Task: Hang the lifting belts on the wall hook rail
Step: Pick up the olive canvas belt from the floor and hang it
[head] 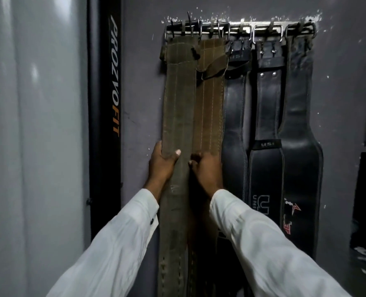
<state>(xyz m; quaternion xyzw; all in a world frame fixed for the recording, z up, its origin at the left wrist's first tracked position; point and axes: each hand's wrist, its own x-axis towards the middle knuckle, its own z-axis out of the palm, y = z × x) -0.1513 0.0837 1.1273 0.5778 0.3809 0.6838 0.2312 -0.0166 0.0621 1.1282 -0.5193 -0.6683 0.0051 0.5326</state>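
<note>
Five lifting belts hang side by side from the hook rail (239, 28) on the grey wall (139, 82). The left hand (161, 162) is wrapped around the left edge of the olive belt (178, 99), thumb across its front. The right hand (205, 168) curls its fingers over the left edge of the brown belt (209, 108). Three black belts (267, 108) hang to the right, untouched
</note>
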